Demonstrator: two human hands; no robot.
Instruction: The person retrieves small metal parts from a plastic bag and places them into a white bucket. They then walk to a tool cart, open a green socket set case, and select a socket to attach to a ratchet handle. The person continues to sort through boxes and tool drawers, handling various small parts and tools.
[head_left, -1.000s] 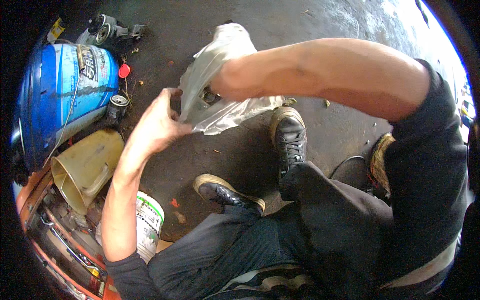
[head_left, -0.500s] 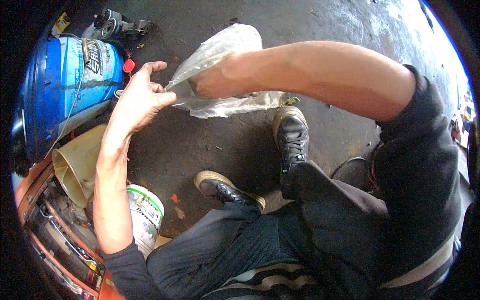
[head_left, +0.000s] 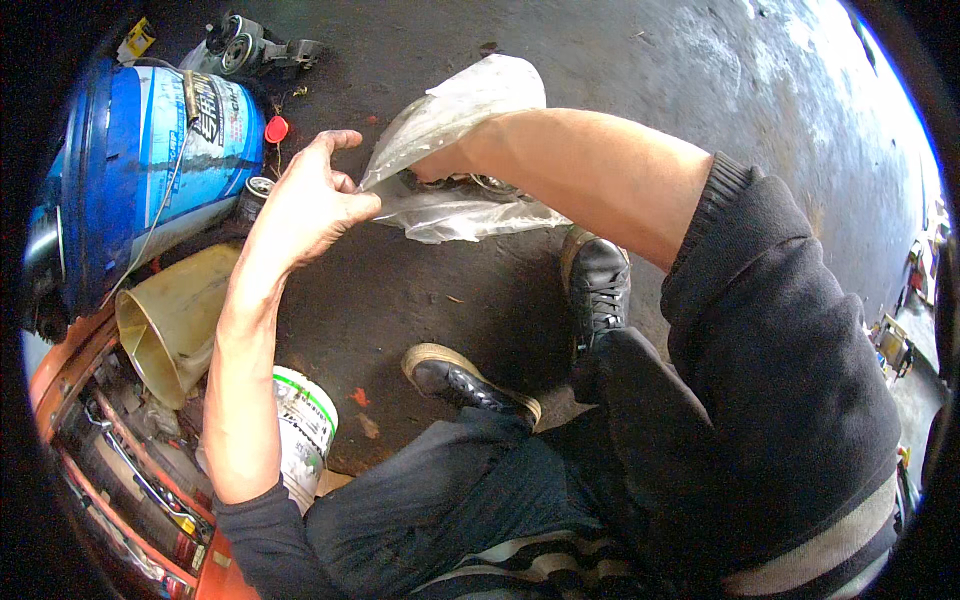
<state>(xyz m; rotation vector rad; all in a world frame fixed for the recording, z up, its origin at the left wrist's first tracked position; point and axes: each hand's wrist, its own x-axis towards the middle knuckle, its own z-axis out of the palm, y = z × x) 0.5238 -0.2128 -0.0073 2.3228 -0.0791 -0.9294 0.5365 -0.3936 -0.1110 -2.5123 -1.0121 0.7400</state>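
A clear plastic bag [head_left: 475,95] is held up above the floor, its mouth spread toward my left hand [head_left: 310,205]. My left thumb and a bent finger pinch the bag's edge, while the index finger points outward. My right hand [head_left: 440,160] is inside the bag, and the plastic covers its fingers. Whether those fingers grip anything is hidden. Just under my right wrist, a dark metal part with a round rim [head_left: 492,185] shows partly in the bag's opening.
A blue drum [head_left: 150,150] lies at the left, beside a yellowish plastic container [head_left: 185,320]. A white tub [head_left: 303,425] stands by my left forearm. An orange tool tray [head_left: 130,480] sits at the lower left. Metal parts [head_left: 255,50] lie at the far left. My shoes [head_left: 598,285] are below the bag.
My right elbow has come inward, to the left and lower. The metal part now shows below my right wrist. My left hand keeps its pinch; the whole view has shifted slightly.
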